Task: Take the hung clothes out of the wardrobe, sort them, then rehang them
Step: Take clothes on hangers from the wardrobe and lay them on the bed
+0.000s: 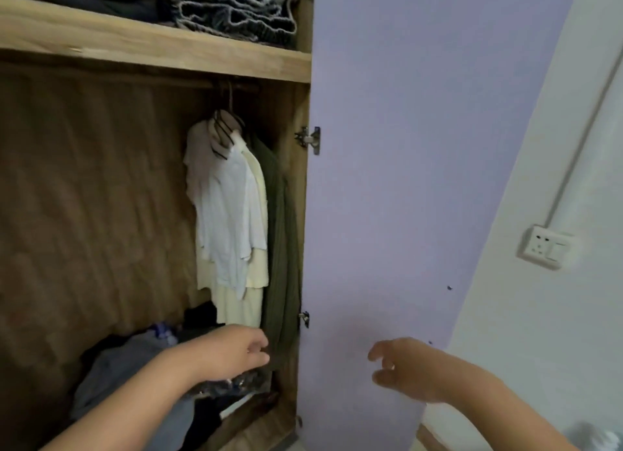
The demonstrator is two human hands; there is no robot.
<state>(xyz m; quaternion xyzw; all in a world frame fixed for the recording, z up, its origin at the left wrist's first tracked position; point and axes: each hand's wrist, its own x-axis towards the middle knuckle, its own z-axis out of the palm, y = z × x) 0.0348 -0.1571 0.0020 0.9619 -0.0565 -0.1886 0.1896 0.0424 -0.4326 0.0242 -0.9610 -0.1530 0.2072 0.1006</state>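
Inside, the brown wooden wardrobe [84, 197] stood with its pale purple door [404, 147] swung wide, which let both arms reach in. A small bunch of hung clothes was pushed to the right end of the dark rail [232, 88], close to the side wall, so most of the hanging space was bare. At the front hung a thin white shirt [226, 207], behind it a soft cream top [256, 275], and last a long dark green ribbed garment [281, 248] next to the wall. They all hung on thin dark hangers [224, 133]. The left hand [232, 352] was low down at the hem of the green one, fingers bent a little; it looked to be touching the cloth, but I could not tell if it had hold of it. The right hand [401, 366] was in front of the door, fingers loosely curled and apart, holding nothing. It seemed ready to help. No hanger had come off yet, so the job looked to be just starting. The wardrobe floor held a messy heap of grey and dark clothes [135, 376]. The light wooden shelf [151, 42] on top held folded grey knitted things [236, 8]. A white wall socket [546, 250] sat on the wall to the right.
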